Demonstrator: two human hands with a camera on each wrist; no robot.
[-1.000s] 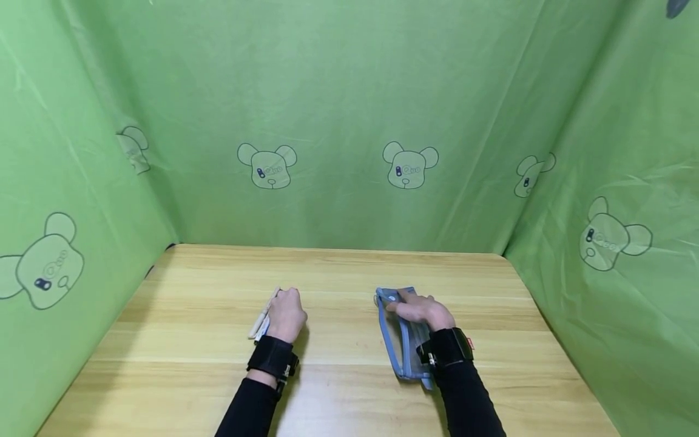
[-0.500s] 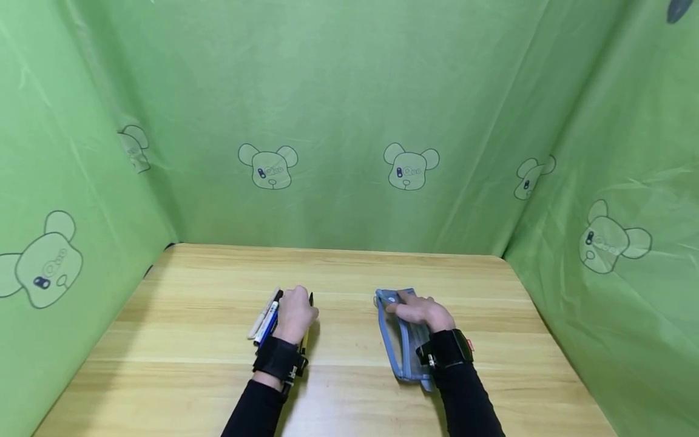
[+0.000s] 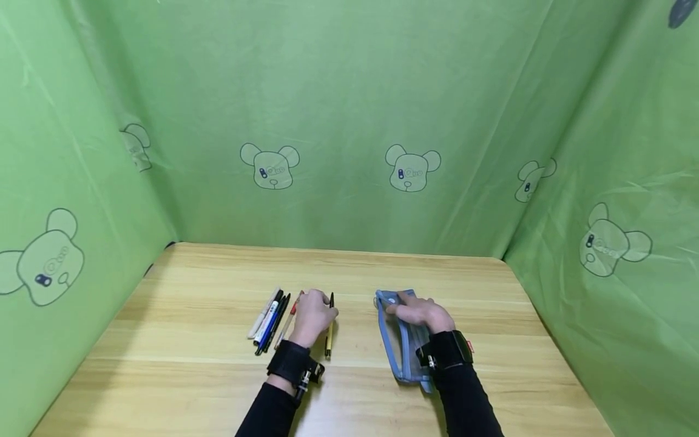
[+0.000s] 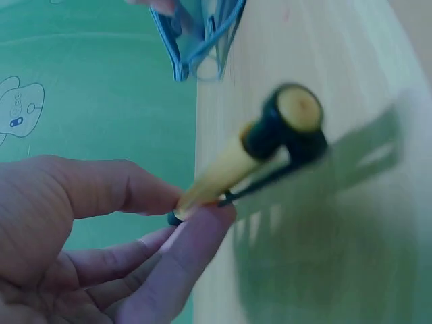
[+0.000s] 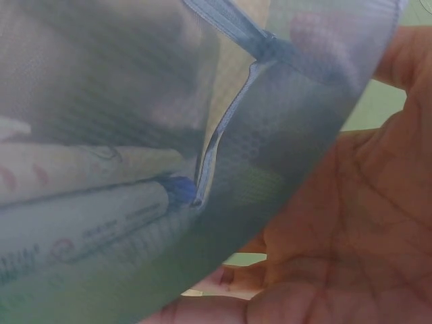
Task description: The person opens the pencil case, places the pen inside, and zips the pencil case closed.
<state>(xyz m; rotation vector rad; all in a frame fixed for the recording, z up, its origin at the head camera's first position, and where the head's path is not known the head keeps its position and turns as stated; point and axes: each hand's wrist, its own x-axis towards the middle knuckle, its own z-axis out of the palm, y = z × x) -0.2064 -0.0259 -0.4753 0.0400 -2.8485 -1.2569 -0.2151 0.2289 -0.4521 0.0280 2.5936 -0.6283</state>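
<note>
Left hand (image 3: 312, 317) pinching a yellow pen (image 3: 329, 337), right hand (image 3: 422, 311) at a blue mesh pouch (image 3: 405, 353)
The thumb and fingertips are closed on the pen's barrel — between a red-ended pen (image 3: 286, 328) and the pouch — while the right thumb and fingers hold the pouch's far end, palm partly clear; other pens (image 3: 267, 323) lie side by side on the wooden table (image 3: 180, 376), left of the red-ended one
</note>
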